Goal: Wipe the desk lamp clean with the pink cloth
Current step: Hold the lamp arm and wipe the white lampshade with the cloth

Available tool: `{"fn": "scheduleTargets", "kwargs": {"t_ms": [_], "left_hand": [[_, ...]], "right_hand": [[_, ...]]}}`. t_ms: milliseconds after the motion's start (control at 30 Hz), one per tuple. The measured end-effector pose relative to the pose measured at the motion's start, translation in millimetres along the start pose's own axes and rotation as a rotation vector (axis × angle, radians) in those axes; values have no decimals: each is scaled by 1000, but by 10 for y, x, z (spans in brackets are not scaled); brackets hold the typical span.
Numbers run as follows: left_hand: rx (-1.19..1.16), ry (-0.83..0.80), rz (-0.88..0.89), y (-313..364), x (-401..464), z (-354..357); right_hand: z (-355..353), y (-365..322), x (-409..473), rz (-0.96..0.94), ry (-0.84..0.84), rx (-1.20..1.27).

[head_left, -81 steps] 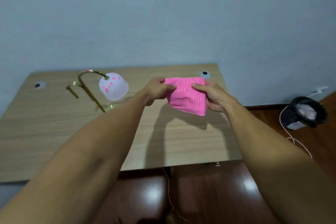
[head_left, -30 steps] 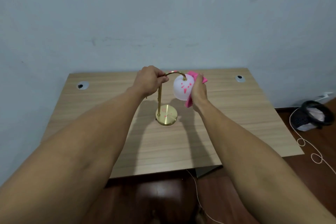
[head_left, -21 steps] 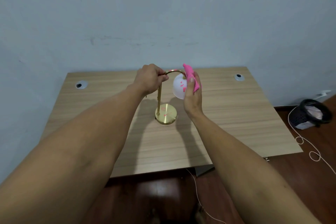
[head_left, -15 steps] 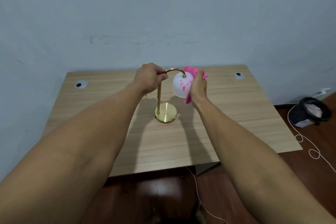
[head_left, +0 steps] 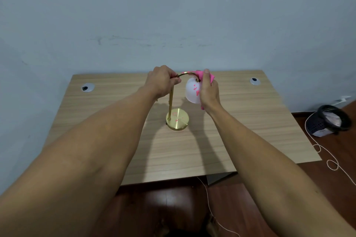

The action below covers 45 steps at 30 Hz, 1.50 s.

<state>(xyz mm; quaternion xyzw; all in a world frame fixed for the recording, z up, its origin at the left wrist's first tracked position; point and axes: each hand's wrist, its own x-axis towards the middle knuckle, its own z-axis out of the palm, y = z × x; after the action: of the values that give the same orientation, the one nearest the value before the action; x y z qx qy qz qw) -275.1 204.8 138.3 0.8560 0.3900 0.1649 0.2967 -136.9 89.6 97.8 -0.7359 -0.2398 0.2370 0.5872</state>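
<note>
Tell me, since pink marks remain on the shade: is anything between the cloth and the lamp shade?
Nothing visible. The right hand presses the pink cloth straight against the white shade, while the left hand grips the brass arm. The desk around the base holds nothing else.

The lamp (head_left: 177,119) stands upright mid-desk (head_left: 250,121). The left hand (head_left: 162,81) grips its curved gold neck; the right hand (head_left: 209,92) presses the pink cloth (head_left: 200,74) against the white shade (head_left: 192,92). A bin (head_left: 327,121) sits on the floor, right.
</note>
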Motion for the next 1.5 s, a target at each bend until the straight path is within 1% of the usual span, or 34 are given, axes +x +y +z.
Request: {"fn": "scheduleTargets", "kwargs": {"t_ms": [67,100,167,233,267,300,367,400,433,467,500,567,600,633,733,767,800,833,933,967,1000,1100,1133,1200,1267,1333,1367,1433,1500], "left_hand": [[3,-9,0,8,2,15],[0,-7,-3,14,-3,13],[-6,2,-13,8,0,13],[-5,-2,-17,3,6,13],[-8,-4,-15,2,8,6],[-12,-2,-14,2,11,2],[-12,-3,-12,-1,25,-2],[-8,-10,-10,-3,31,5],[-7,-14,-7,-1,33,12],[-10,-14,-8,4,31,16],[-13,-12,-10,11,23,11],[-10,-12,-16,10,25,2],[-6,-13,-17,5,31,-1],[-7,-12,-16,3,33,-5],[-7,-12,-8,-2,28,-10],[-10,-13,-7,-7,32,-3],[-14,-14,-8,-7,30,6],[-9,-17,-10,0,25,9],[1,-19,-15,-2,34,0],[6,-19,-18,-6,44,-6],[12,-22,-19,-8,48,-11],[8,-35,-20,-15,53,-17],[2,-38,-21,-11,56,-10],[3,-39,-19,7,50,-4],[10,-42,-21,12,51,-15],[18,-44,-25,11,59,-32],[24,-47,-25,11,63,-36],[28,-56,-23,16,65,-41],[28,-62,-22,20,64,-37]], "right_hand": [[-21,14,-1,-28,2,42],[-38,12,20,-4,22,59],[-86,28,80,114,83,99],[-113,27,95,247,109,61],[-100,22,52,240,111,31],[-80,0,-19,170,99,-3],[-13,-30,-146,-62,49,-63],[-3,-28,-190,-141,25,-74],[-16,8,-202,-161,15,-64],[-32,69,-173,-122,23,-30],[-48,102,-149,-35,49,26],[-66,171,-64,188,100,82],[-62,187,-75,197,122,51],[-35,213,-109,113,124,9],[133,275,-326,-308,38,-148],[163,349,-369,-366,40,-184],[176,436,-391,-377,61,-202],[178,498,-405,-342,101,-191],[220,514,-374,-79,166,-43],[243,473,-391,-68,161,-40],[258,448,-406,-132,138,-87],[257,476,-469,-430,51,-298],[225,514,-490,-462,45,-317],[189,604,-512,-429,74,-273],[219,551,-523,-285,115,-169],[284,438,-527,-208,141,-118],[305,391,-525,-228,131,-145],[317,402,-518,-349,86,-243],[281,489,-498,-410,66,-273]]}}
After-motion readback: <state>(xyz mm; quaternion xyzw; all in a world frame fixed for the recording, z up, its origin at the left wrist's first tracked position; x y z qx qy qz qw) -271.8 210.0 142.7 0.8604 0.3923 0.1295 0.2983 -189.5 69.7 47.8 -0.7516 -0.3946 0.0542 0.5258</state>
